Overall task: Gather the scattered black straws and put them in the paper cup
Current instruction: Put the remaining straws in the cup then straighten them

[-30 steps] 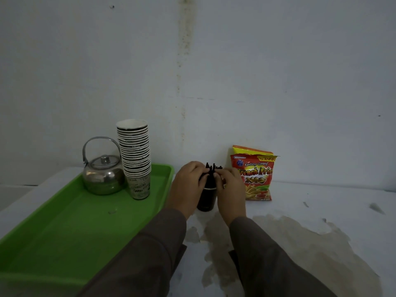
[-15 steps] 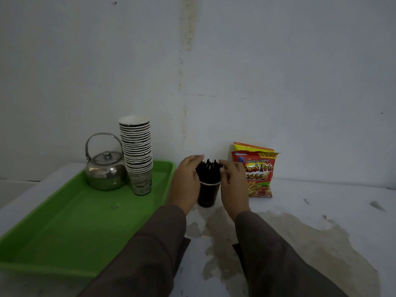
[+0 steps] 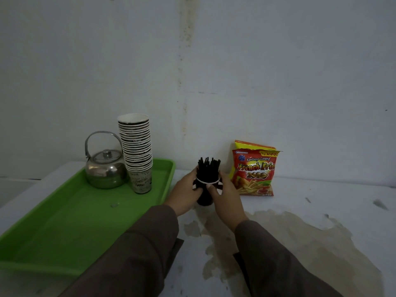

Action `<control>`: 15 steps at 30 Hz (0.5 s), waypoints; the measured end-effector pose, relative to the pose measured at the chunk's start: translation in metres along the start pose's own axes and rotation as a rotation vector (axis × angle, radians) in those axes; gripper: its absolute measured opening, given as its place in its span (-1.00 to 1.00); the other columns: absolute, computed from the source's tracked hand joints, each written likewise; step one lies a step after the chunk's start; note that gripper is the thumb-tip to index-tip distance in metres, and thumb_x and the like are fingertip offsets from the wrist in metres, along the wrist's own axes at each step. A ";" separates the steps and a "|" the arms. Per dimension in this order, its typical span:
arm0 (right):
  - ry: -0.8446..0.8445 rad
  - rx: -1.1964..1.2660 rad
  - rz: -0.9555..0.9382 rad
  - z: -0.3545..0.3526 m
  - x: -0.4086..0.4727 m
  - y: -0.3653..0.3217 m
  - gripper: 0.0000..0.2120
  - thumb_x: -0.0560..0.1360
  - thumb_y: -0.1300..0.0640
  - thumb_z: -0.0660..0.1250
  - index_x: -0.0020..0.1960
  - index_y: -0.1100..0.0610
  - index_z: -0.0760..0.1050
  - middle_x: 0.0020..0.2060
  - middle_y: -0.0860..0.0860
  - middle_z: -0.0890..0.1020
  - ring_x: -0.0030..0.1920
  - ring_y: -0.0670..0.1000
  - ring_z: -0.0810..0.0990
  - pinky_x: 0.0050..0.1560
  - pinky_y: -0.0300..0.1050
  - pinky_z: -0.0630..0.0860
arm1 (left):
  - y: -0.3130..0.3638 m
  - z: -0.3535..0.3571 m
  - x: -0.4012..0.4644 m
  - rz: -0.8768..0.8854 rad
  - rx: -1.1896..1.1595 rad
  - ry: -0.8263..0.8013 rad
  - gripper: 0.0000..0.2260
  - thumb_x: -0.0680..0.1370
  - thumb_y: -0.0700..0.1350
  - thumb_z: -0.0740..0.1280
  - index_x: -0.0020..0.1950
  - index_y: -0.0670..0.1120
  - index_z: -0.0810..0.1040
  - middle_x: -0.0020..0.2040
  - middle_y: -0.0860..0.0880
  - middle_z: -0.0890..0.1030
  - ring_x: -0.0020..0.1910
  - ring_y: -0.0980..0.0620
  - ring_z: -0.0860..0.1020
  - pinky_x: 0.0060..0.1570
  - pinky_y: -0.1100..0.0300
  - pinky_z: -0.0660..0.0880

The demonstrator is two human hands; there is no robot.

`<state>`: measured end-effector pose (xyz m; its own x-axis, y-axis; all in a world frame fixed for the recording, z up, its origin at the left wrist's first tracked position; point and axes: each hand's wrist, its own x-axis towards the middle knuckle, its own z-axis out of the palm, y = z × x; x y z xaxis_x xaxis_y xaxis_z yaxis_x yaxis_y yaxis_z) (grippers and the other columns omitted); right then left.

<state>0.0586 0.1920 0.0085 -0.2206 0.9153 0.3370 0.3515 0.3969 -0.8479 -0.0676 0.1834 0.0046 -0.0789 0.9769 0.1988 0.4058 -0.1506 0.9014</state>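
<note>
The straws stand upright, long axis vertical, in the cup on the table, gripped equally close between the left hand and right hand, 2 palms curled around its sides.

On the bench, the straws stand in the cup, tray left, snack bag right.

1. A plain drinks-and-snack corner, perhaps a small stall or a home; which one cannot be told.
2. A bare, stained white wall stands behind a worn white desk.
3. On the left, a green tray carries a metal kettle and stacked paper cups.
4. A priced French-fries snack packet leans far right.
</note>
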 end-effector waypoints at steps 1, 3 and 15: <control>0.001 -0.010 -0.016 0.000 0.002 -0.001 -0.60 0.54 0.22 0.25 0.37 0.11 0.31 0.25 0.06 0.49 0.16 -0.11 0.43 0.13 -0.28 0.32 | 0.000 0.001 0.000 0.020 0.022 0.004 -0.46 0.53 -0.35 0.21 0.45 0.02 0.24 0.37 -0.04 0.43 0.35 0.00 0.39 0.32 0.05 0.38; -0.010 -0.022 -0.030 -0.001 0.006 -0.004 -0.59 0.54 0.24 0.24 0.37 0.13 0.31 0.25 0.07 0.49 0.11 -0.16 0.38 0.13 -0.30 0.30 | 0.001 0.001 0.002 0.051 0.044 0.013 -0.52 0.54 -0.29 0.24 0.42 0.02 0.28 0.33 -0.04 0.47 0.31 0.03 0.42 0.28 0.08 0.41; -0.161 0.040 0.069 -0.002 0.044 0.001 -0.49 0.51 0.13 0.31 0.41 0.12 0.25 0.32 0.08 0.46 0.24 0.00 0.44 0.16 -0.22 0.35 | -0.010 -0.012 0.040 0.065 0.315 0.092 -0.64 0.47 -0.10 0.37 0.25 -0.09 0.45 0.07 -0.16 0.53 0.05 -0.10 0.54 0.11 -0.05 0.51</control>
<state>0.0508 0.2325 0.0236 -0.3415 0.9161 0.2102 0.3351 0.3276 -0.8834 -0.0859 0.2222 0.0077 -0.1194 0.9468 0.2988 0.6735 -0.1439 0.7250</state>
